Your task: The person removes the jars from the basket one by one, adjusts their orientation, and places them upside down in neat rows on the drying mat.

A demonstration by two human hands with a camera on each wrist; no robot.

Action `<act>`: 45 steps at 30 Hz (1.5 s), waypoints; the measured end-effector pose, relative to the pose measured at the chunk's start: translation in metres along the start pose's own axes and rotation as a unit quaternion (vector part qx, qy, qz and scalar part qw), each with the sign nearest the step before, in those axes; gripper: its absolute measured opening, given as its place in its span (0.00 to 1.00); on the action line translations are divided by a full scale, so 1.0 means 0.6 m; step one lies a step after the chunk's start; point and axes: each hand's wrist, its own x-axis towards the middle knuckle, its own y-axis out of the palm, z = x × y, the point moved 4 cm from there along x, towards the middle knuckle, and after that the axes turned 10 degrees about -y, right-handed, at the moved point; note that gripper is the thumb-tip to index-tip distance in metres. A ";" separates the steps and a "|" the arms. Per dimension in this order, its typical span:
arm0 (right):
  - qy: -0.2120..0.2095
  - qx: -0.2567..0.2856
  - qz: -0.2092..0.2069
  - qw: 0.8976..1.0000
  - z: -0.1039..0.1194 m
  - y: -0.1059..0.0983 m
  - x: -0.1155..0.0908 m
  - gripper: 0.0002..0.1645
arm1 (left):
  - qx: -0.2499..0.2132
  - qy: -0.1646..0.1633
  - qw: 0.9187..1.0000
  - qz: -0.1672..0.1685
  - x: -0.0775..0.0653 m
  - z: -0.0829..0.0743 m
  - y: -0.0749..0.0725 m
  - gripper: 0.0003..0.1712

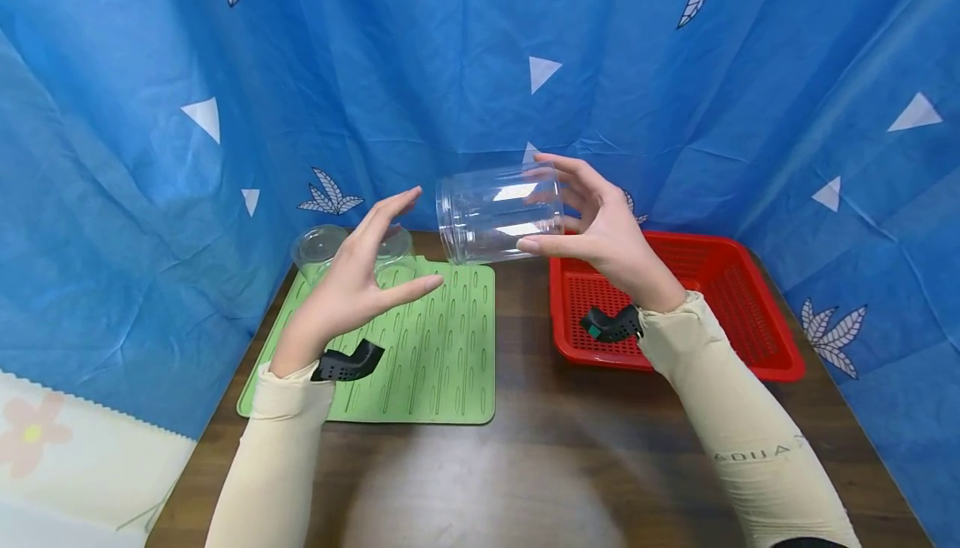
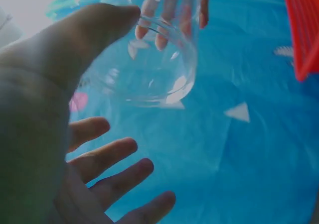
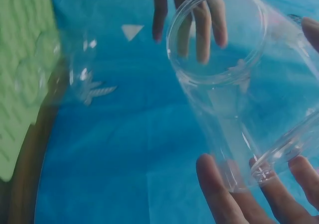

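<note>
A clear, wide-mouthed jar (image 1: pixel 480 215) is held up on its side above the table, its threaded mouth facing left. My right hand (image 1: pixel 611 236) grips it around the base end, thumb on the near side and fingers over the far side. To the left, my left hand (image 1: pixel 352 277) is spread, thumb apart from the fingers, with a gap between it and the jar's mouth in the head view. In the right wrist view the jar (image 3: pixel 219 99) looks see-through, with left-hand fingers visible behind its rim.
A green ribbed mat (image 1: pixel 420 365) lies on the brown wooden table (image 1: pixel 525 448). At its back left stand two more clear containers, one (image 1: pixel 318 246) partly behind the left hand, another (image 1: pixel 395 246) beside it. A red perforated basket (image 1: pixel 757 315) sits at right. Blue curtain (image 1: pixel 420 73) surrounds the table.
</note>
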 end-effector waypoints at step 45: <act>0.054 -0.478 0.245 0.842 -0.277 0.132 0.078 0.65 | 0.242 -0.284 0.924 0.082 -0.277 0.299 0.020 0.48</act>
